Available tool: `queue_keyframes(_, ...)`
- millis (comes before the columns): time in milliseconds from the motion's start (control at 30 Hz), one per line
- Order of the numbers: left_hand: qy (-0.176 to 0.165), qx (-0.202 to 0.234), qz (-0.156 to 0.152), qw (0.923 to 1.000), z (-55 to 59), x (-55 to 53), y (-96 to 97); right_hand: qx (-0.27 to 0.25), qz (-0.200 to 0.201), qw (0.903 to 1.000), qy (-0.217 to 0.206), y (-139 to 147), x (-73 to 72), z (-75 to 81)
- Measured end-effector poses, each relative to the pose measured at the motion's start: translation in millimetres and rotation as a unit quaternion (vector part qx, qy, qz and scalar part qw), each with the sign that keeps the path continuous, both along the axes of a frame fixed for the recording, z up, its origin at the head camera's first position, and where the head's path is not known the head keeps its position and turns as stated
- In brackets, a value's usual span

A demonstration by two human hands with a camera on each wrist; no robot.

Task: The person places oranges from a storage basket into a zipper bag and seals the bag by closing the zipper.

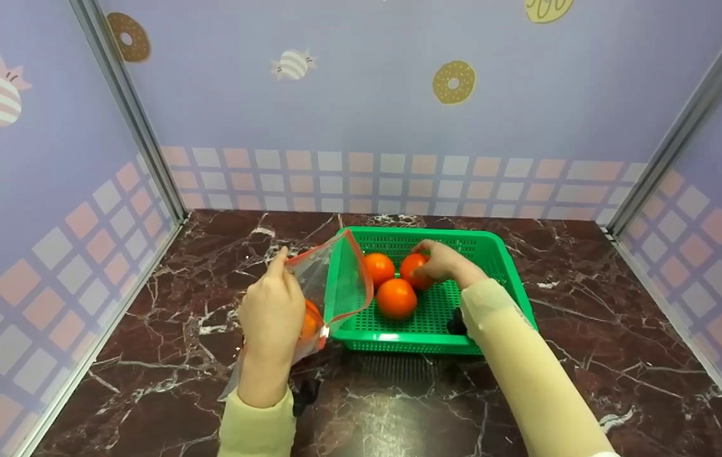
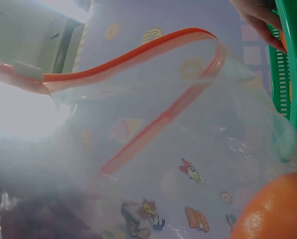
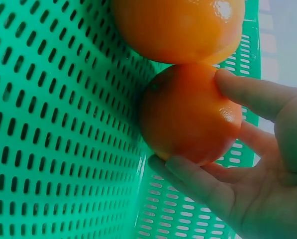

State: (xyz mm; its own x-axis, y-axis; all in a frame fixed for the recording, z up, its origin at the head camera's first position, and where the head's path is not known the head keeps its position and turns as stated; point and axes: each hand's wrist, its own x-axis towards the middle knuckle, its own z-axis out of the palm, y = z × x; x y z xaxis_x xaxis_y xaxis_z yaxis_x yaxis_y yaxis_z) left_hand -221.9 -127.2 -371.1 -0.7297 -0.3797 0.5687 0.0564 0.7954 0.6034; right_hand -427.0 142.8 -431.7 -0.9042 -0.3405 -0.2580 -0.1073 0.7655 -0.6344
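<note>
Orange (image 3: pixel 188 119) sits in green basket (image 1: pixel 411 340). Right hand (image 1: pixel 448 261) pinches it between thumb and curled fingers; left hand (image 1: pixel 274 308) grips clear bag (image 1: pixel 314 274). Likely firm, fairly heavy, slippery-skinned; best hold: round widest part.

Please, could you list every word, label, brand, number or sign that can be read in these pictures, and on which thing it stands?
No text can be read: I see none on the orange fruits, green basket, clear bag or wall.
A faint mark on the right sleeve is too small to read; I cannot tell whether it is writing.
</note>
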Motion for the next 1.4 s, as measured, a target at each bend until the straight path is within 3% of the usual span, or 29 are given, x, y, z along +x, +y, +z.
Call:
queue_keyframes(367, 0.004, 0.005, -0.006, 1.0000, -0.4, 1.0, -0.4, -0.079, -0.020, 0.9966, -0.013, 10, -1.3, 8.8)
queue_keyframes(600, 0.001, 0.002, -0.003, 1.0000, 0.3, 0.9, -0.9, -0.152, -0.033, 0.9873, -0.030, 15, 5.0, 20.5)
queue_keyframes(767, 0.000, -0.002, 0.002, 1.0000, 0.4, 1.0, -1.3, -0.181, -0.026, 0.9829, -0.020, 16, 11.0, 32.7)
queue_keyframes(1200, 0.010, -0.001, 0.004, 0.9999, 0.5, 1.3, -2.3, -0.218, -0.002, 0.9752, 0.037, 7, 45.3, 73.9)
queue_keyframes(1400, 0.017, -0.003, -0.002, 0.9999, 0.4, 0.4, -2.0, -0.236, 0.046, 0.9677, 0.076, -5, 68.7, 91.8)
